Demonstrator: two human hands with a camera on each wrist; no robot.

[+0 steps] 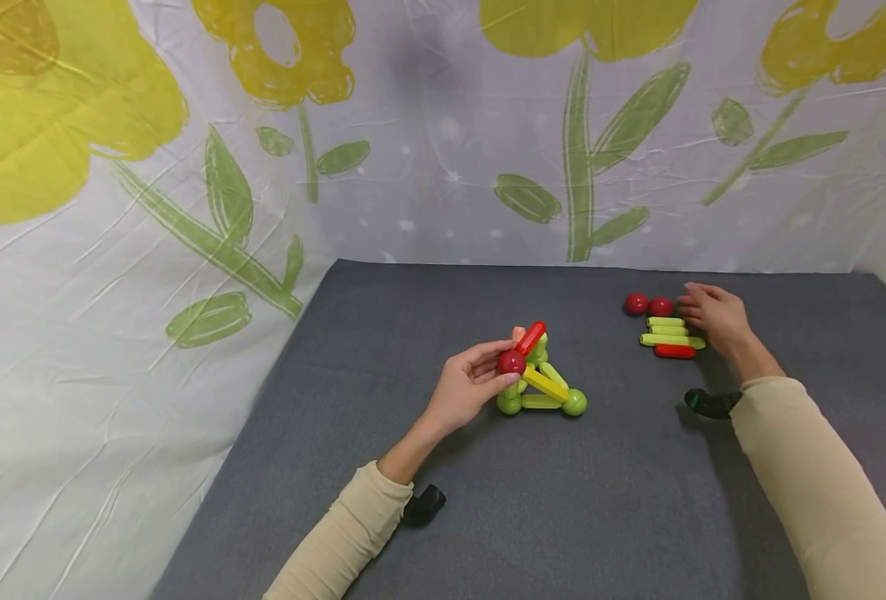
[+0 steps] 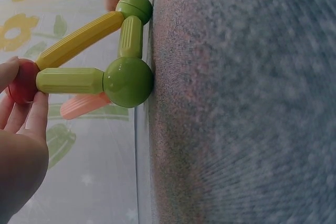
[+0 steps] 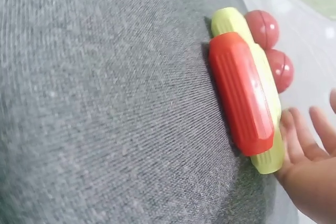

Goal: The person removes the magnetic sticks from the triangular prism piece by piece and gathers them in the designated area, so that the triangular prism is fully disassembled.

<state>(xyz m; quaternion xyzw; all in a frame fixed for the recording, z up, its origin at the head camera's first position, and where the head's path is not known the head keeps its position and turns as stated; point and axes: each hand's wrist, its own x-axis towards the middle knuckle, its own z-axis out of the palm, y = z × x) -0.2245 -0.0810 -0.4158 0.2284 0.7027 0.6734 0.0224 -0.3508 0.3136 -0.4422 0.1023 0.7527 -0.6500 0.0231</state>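
Note:
My left hand pinches a red ball between thumb and fingers. A yellow rod and a light green rod run from that ball to green balls lower in the structure. A red rod slants up beside the held ball, and a salmon rod shows behind. Light green rods join the green balls at the base. My right hand, fingers extended, is beside two loose red balls and a pile of light green rods with one red rod at the front.
Dark grey cloth covers the table. Behind and to the left hangs a white sheet printed with yellow flowers. A black wrist device sits at the left wrist, another black device at the right.

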